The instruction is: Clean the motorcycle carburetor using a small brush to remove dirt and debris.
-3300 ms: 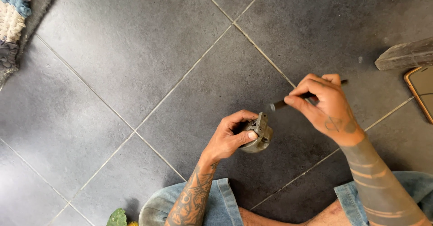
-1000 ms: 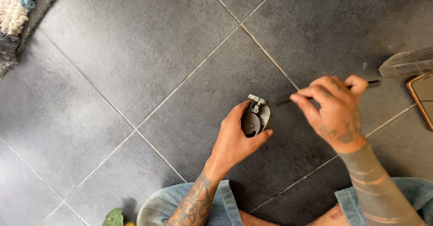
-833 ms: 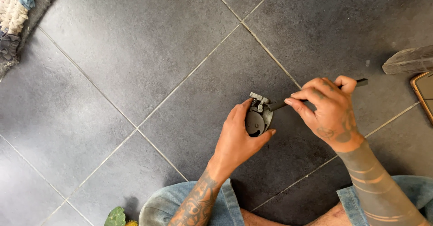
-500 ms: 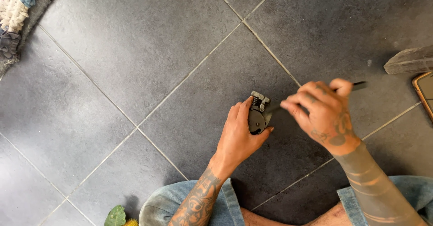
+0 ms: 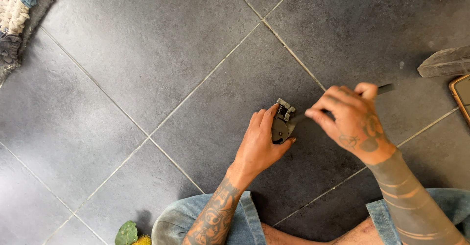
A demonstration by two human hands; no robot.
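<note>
Part (image 5: 280,127) in left hand (image 5: 259,144); tool (image 5: 384,89) in right hand (image 5: 352,122) just right; rug (image 5: 14,15) far left, phone (image 5: 461,95) far right

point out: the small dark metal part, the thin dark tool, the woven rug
small dark metal part (image 5: 280,125), head view, on its round dark body beside the left thumb
thin dark tool (image 5: 385,89), head view, on the end that sticks out past the right hand
woven rug (image 5: 15,15), head view, on its cream band at top left

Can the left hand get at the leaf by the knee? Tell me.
Probably not as it is: the left hand is full, gripping the metal part. The leaf lies on bare tile, unblocked.
</note>
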